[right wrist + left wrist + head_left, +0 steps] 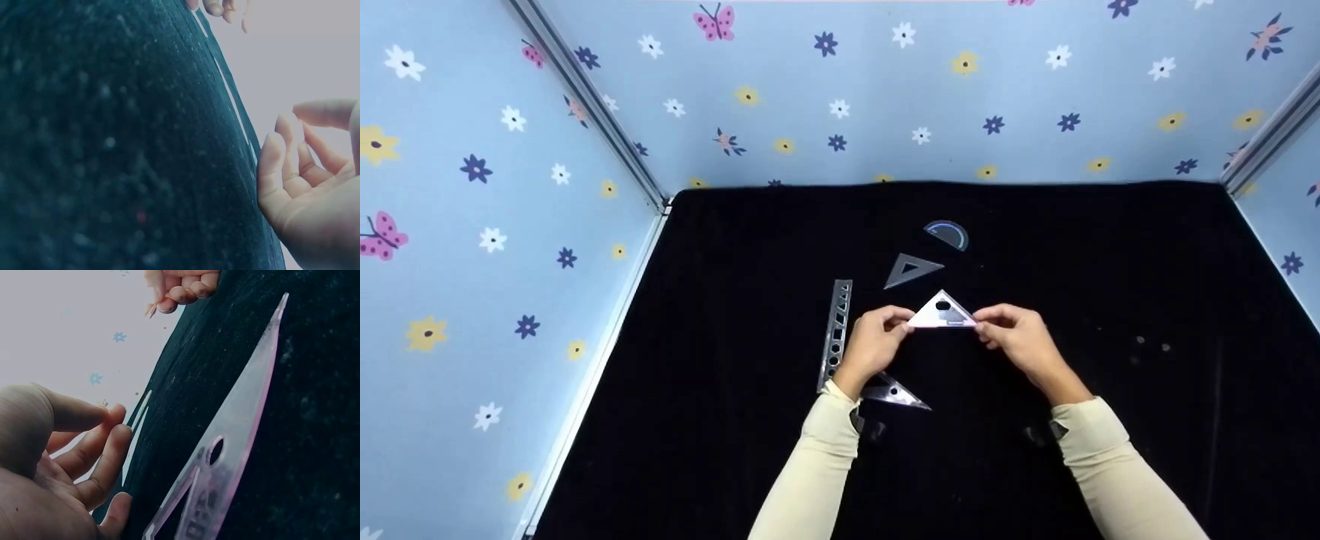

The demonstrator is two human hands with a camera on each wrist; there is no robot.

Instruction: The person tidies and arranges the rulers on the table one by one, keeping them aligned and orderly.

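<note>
Between both hands, a small clear set square point(924, 318) is held with its point toward the back. My left hand point(876, 339) pinches its left corner between thumb and fingers, and my right hand point(1020, 339) pinches the right corner. Under the left wrist lies another clear set square point(906, 400), partly hidden by the arm; the left wrist view shows its pink-tinted edge and oval hole close up. Left of that hand is a ruler point(831, 330) with a row of cut-out shapes, its lower end beside the wrist.
Beyond the hands, a grey set square point(926, 266) with a triangular cut-out lies on the black cloth point(720, 337). Behind it is a protractor point(950, 235) with a blue arc. Flower-patterned panels point(885, 97) enclose the back and sides.
</note>
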